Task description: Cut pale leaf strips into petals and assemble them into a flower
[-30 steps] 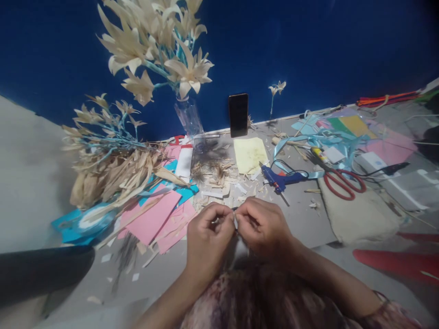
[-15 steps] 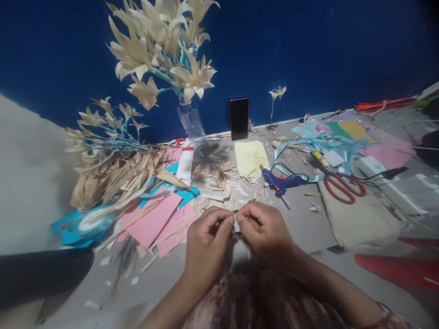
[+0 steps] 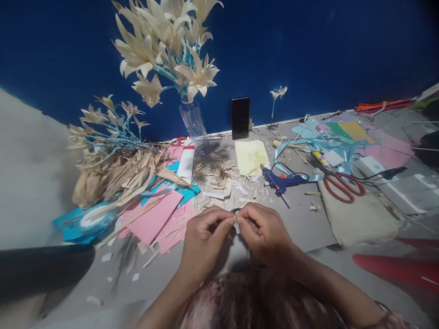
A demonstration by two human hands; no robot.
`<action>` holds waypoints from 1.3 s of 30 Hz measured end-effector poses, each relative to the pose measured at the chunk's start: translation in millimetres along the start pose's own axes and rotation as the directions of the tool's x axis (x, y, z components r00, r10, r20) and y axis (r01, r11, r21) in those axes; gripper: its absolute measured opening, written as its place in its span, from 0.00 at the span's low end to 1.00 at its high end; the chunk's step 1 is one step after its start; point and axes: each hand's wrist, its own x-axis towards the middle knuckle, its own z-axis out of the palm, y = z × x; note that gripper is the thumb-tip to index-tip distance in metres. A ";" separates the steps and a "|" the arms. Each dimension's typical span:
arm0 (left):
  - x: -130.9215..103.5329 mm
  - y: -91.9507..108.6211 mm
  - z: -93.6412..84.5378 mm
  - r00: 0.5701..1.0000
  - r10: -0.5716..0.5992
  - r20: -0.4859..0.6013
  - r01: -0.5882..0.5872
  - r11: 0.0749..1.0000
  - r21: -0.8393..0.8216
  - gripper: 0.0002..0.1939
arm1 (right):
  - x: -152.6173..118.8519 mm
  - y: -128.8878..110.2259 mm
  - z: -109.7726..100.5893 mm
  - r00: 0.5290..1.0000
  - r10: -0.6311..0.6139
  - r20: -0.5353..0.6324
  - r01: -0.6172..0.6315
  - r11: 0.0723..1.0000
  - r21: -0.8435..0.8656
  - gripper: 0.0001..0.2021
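Note:
My left hand [image 3: 206, 240] and my right hand [image 3: 263, 230] meet fingertip to fingertip near the table's front. Pinched between them is a small white piece [image 3: 237, 227], mostly covered by the fingers; a bit of something dark shows just behind the fingertips. Both hands have their fingers curled closed. Beyond the hands lie pale scraps [image 3: 219, 192]. A blue glue gun [image 3: 279, 183] rests to the right of them, its nozzle toward a yellow sheet [image 3: 251, 157]. Red-handled scissors [image 3: 343, 186] lie farther right on a beige cloth [image 3: 360, 219].
A clear vase [image 3: 194, 122] holds tall cream flowers [image 3: 197, 75]. Dried husks [image 3: 109, 176], pink paper [image 3: 152, 214] and a tape roll [image 3: 94, 219] lie left. A phone [image 3: 240, 118] stands against the wall. Blue ribbon [image 3: 281, 151] and a white box [image 3: 394, 185] are right.
The fingertips have shifted slightly on the small white piece, and both hands remain together. The view has moved a little, with the flowers appearing slightly farther right.

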 end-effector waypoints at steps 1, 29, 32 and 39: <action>0.2 0.3 -0.5 1.000 0.018 -0.009 -0.018 1.000 0.019 0.08 | 0.2 -0.5 -0.3 1.000 0.006 0.008 -0.006 1.000 0.003 0.08; 0.0 1.5 15.8 0.975 -0.206 -0.085 0.191 0.969 -0.157 0.08 | -0.5 -0.1 6.4 0.997 -0.010 -0.080 0.013 1.000 0.027 0.09; -1.2 0.9 10.9 0.991 -0.092 -0.100 0.086 0.994 -0.066 0.08 | -1.2 0.7 8.4 0.994 -0.034 -0.102 0.035 0.999 0.002 0.09; -1.7 -5.2 12.3 0.982 0.099 -0.159 -0.071 0.982 0.176 0.07 | -4.3 5.6 16.5 0.985 -0.111 -0.131 0.102 0.992 -0.071 0.09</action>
